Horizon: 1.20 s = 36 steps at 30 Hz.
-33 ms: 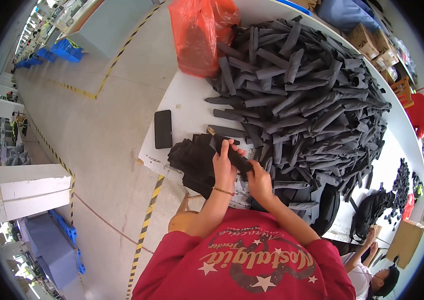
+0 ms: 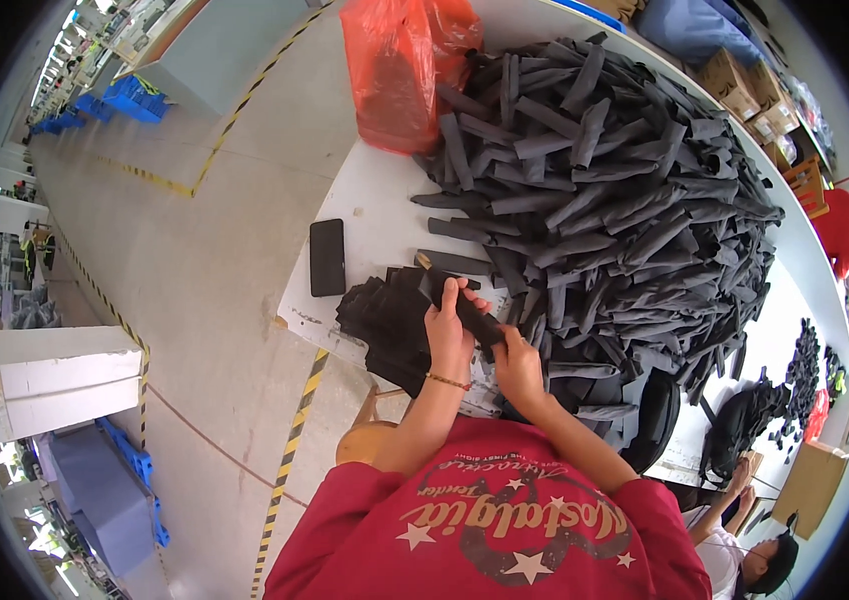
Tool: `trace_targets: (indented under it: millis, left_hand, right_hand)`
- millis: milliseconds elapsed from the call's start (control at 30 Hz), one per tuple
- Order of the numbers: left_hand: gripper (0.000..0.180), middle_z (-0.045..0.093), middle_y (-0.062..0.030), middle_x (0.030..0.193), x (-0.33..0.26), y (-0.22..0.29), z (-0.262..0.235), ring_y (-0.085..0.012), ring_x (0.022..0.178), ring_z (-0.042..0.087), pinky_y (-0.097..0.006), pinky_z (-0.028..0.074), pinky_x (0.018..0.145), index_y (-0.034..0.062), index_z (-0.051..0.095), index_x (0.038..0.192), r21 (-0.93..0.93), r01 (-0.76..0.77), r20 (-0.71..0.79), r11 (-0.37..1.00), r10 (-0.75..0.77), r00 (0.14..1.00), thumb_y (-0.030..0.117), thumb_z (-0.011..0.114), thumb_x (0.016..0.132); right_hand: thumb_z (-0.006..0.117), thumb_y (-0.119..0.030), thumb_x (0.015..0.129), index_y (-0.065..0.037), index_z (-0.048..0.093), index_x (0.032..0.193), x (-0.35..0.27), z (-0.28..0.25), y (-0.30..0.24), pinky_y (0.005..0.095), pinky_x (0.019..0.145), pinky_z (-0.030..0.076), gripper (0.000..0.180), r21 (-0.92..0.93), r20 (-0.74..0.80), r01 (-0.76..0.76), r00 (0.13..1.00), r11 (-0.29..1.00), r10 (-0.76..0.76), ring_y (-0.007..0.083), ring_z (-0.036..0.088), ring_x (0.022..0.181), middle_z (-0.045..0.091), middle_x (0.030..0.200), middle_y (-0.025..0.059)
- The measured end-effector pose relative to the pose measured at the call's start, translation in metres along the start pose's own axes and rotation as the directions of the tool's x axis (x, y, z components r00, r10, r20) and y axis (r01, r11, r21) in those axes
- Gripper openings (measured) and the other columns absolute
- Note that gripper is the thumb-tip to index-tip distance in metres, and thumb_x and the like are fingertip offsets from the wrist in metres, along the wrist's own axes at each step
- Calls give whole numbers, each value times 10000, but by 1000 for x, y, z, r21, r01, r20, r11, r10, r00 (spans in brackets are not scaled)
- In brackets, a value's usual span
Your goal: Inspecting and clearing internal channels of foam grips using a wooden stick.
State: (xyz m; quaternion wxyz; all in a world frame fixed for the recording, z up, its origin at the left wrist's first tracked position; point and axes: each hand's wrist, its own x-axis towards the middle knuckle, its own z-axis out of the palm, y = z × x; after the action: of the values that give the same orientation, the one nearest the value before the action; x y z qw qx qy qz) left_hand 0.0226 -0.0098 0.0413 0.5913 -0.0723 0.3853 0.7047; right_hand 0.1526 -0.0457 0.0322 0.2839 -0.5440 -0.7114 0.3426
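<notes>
Both my hands grip one dark fabric sleeve [image 2: 478, 320], a narrow folded strip held slantwise above the near edge of the table. My left hand [image 2: 448, 328] is closed on its upper part, thumb pointing up. At the lower end, my right hand [image 2: 517, 360] pinches the cloth between thumb and fingers. Just left of my hands lies a fanned stack of black fabric pieces [image 2: 385, 318]. Beyond and to the right rises a large heap of dark grey fabric sleeves [image 2: 605, 210].
A black phone [image 2: 327, 258] lies on the white table [image 2: 377, 210] near its left edge. At the far left corner stands a red plastic bag [image 2: 395, 90]. Black bags [image 2: 655, 420] sit to my right, and a co-worker [image 2: 745, 550] works further right.
</notes>
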Motion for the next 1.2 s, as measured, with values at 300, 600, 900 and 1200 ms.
trace_targets:
  millis: [300,600,900,1200]
  left_hand:
    - [275,471,21,535,28,14,-21,-53,362,360,-215,227,339,21,609,843,130,-157,-96,979,170,981,281,647,924]
    - [386,534,-21,617,21,-11,3,-120,437,455,-271,360,402,29,590,992,73,-41,-121,996,50,991,412,565,954]
    - [331,387,11,485,38,-2,-31,-104,356,326,-254,286,346,79,540,800,41,49,31,998,-50,998,363,546,969]
    - [339,380,38,515,48,-2,-8,-75,388,294,-233,232,360,129,488,739,-196,68,-168,978,-102,980,348,486,997]
  right_hand:
    - [597,-125,906,-11,559,893,-68,-44,3,470,565,474,121,-35,205,-32,978,999,38,424,613,678,592,698,241]
    - [616,-107,898,-5,570,906,-80,-87,-16,447,549,477,112,-176,140,-50,987,983,75,400,620,661,599,687,225]
    - [610,-100,893,12,588,869,-81,-69,-10,424,546,471,117,-64,191,-119,973,991,129,425,603,663,590,685,244]
    - [726,-174,826,-15,580,877,-69,-111,-27,343,491,453,222,-108,52,-130,989,986,136,233,605,503,603,619,150]
